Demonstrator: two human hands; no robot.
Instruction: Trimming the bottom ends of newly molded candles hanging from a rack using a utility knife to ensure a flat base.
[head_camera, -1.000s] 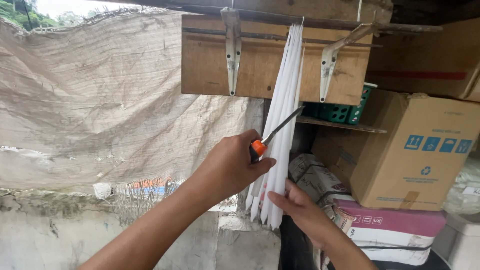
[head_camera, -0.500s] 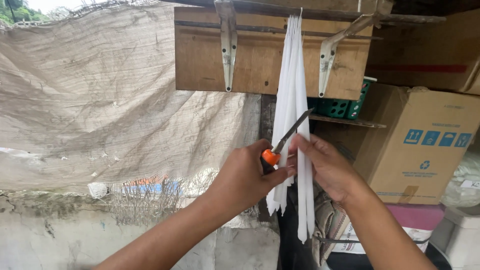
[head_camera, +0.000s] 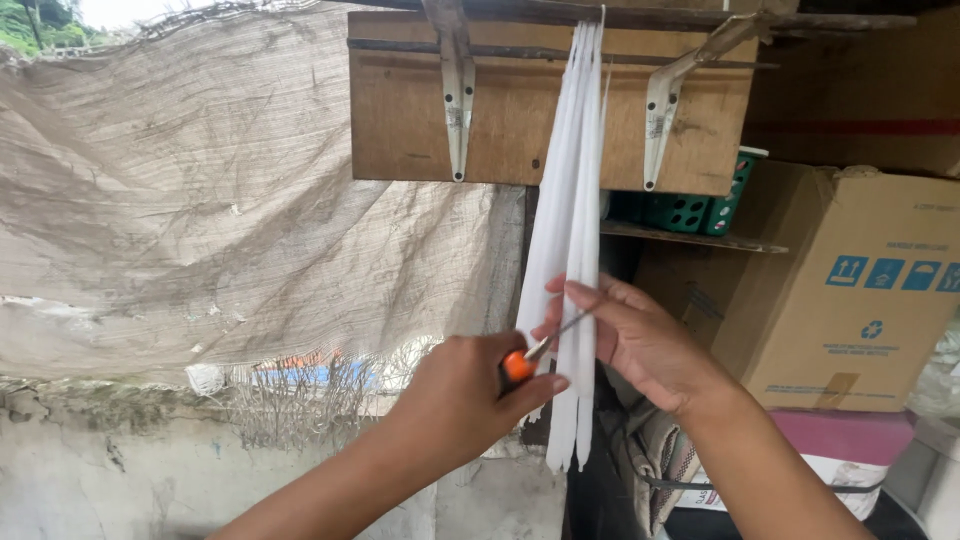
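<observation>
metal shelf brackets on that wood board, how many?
2. The left bracket is screwed onto the board beside the hanging white candles; the right bracket sits just past them. Others may be hidden.
</observation>
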